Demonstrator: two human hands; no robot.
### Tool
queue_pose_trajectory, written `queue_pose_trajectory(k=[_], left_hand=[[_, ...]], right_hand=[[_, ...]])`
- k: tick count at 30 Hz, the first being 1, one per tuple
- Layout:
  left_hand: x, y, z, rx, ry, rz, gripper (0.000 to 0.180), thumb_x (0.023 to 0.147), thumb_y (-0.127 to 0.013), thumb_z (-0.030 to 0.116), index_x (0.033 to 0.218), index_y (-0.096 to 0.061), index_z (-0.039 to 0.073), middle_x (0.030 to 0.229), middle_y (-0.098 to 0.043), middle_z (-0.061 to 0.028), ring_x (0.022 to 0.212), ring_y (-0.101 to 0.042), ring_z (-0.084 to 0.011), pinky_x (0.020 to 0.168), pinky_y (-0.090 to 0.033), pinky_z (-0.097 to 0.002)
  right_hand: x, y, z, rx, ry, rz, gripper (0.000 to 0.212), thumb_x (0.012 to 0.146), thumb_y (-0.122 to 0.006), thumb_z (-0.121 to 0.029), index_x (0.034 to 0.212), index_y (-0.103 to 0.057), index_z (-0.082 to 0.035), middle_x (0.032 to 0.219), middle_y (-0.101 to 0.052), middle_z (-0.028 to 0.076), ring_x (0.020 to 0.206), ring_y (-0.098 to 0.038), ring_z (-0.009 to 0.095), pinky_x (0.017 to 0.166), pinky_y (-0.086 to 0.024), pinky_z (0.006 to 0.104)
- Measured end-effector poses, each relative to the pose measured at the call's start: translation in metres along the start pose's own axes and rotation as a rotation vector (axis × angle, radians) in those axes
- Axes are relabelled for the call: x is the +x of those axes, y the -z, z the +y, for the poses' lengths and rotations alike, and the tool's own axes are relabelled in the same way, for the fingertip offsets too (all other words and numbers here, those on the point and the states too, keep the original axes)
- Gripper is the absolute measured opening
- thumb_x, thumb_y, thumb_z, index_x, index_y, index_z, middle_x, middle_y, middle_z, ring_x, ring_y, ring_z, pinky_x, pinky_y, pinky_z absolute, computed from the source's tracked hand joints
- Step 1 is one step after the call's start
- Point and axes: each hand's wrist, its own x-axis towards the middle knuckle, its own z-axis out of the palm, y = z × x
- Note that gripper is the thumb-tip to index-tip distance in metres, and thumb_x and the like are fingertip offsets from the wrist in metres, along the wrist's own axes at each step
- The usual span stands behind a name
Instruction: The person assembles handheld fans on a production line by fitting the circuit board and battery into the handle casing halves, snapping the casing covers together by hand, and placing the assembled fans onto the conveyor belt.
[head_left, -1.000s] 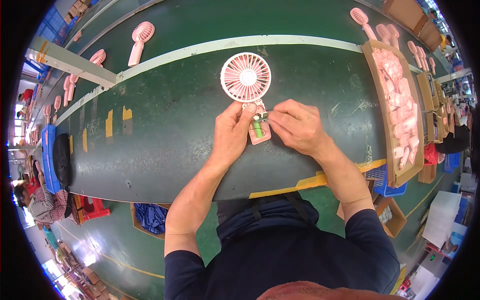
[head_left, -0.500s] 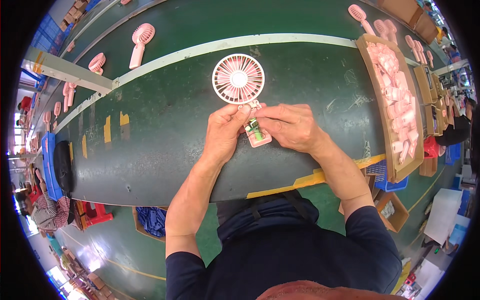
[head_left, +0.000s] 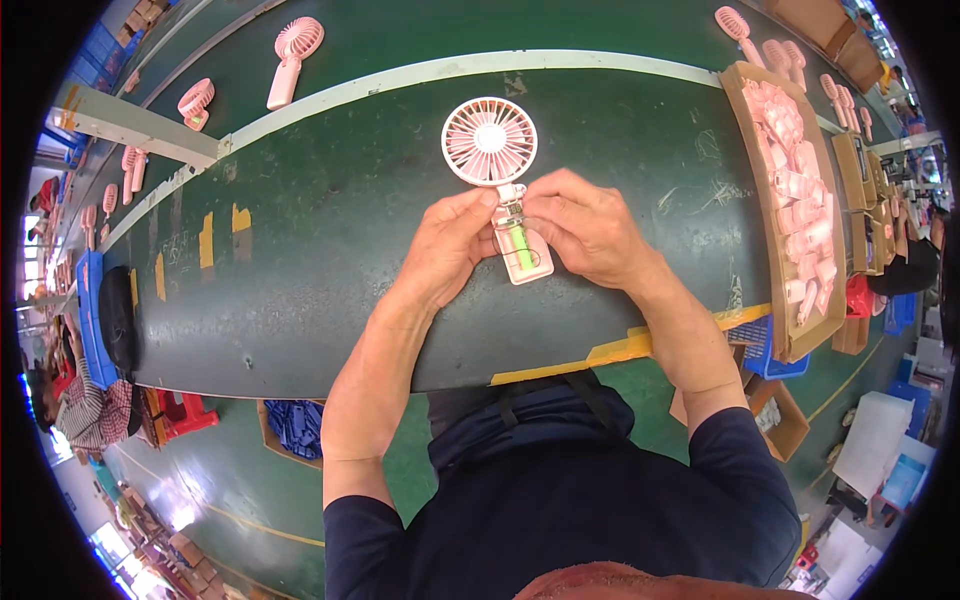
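A pink handheld fan (head_left: 489, 140) lies in front of me on the dark green work surface, its round head pointing away. Its handle is uncovered, showing a green battery (head_left: 523, 248), thin wires and a small circuit board (head_left: 514, 212). My left hand (head_left: 446, 243) grips the handle's left edge, thumb close to the neck. At the right edge, my right hand (head_left: 592, 228) has its fingers closed by the circuit board and neck. Whatever small part may be between those fingertips is hidden.
A cardboard tray (head_left: 740, 110) of pink plastic parts stands at the right. More pink fans (head_left: 298, 40) lie beyond the pale rail (head_left: 440, 68). Yellow tape (head_left: 600, 354) marks the near table edge. A blue crate (head_left: 775, 350) sits below the tray.
The right fingers have shifted off the handle's middle, so more of the battery and wiring shows. The fan's handle lies flatter in view, and its head appears slightly farther right.
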Motion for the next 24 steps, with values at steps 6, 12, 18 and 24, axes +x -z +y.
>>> queue_pose_trajectory(k=[6, 12, 18, 24], left_hand=[[0.0002, 0.0014, -0.0041, 0.025, 0.034, 0.007, 0.036, 0.110, -0.047, 0.026, 0.123, -0.063, -0.003, 0.115, -0.070, -0.0117, 0.103, -0.070, -0.0196, 0.092, -0.059, -0.0383], [0.0006, -0.0037, -0.0030, 0.004, 0.057, 0.038, 0.033, 0.108, -0.051, 0.026, 0.117, -0.064, -0.003, 0.108, -0.072, -0.0104, 0.095, -0.071, -0.0177, 0.088, -0.060, -0.0369], [0.0012, -0.0030, -0.0047, -0.009, 0.057, 0.048, 0.033, 0.108, -0.052, 0.026, 0.119, -0.065, -0.003, 0.108, -0.072, -0.0109, 0.096, -0.072, -0.0181, 0.089, -0.060, -0.0369], [0.0015, -0.0029, -0.0063, -0.026, 0.052, 0.053, 0.032, 0.108, -0.053, 0.024, 0.121, -0.065, -0.003, 0.109, -0.072, -0.0114, 0.096, -0.071, -0.0187, 0.090, -0.060, -0.0375]], right_hand=[[-0.0007, -0.0007, -0.0001, -0.018, -0.088, -0.005, 0.013, 0.084, -0.074, -0.003, 0.096, -0.069, -0.003, 0.099, -0.065, 0.007, 0.078, -0.068, 0.025, 0.065, -0.056, 0.0365], [-0.0006, -0.0015, 0.0002, -0.068, -0.072, -0.014, 0.011, 0.084, -0.073, -0.003, 0.093, -0.068, -0.003, 0.098, -0.064, 0.006, 0.078, -0.068, 0.026, 0.065, -0.055, 0.0373], [-0.0013, -0.0018, -0.0015, -0.131, -0.070, -0.028, 0.009, 0.084, -0.072, -0.004, 0.091, -0.066, -0.005, 0.097, -0.064, 0.005, 0.078, -0.069, 0.026, 0.063, -0.055, 0.0388], [-0.0024, -0.0025, -0.0011, -0.208, -0.035, -0.049, 0.007, 0.084, -0.069, -0.008, 0.089, -0.064, -0.006, 0.097, -0.062, 0.004, 0.074, -0.068, 0.025, 0.059, -0.054, 0.0386]])
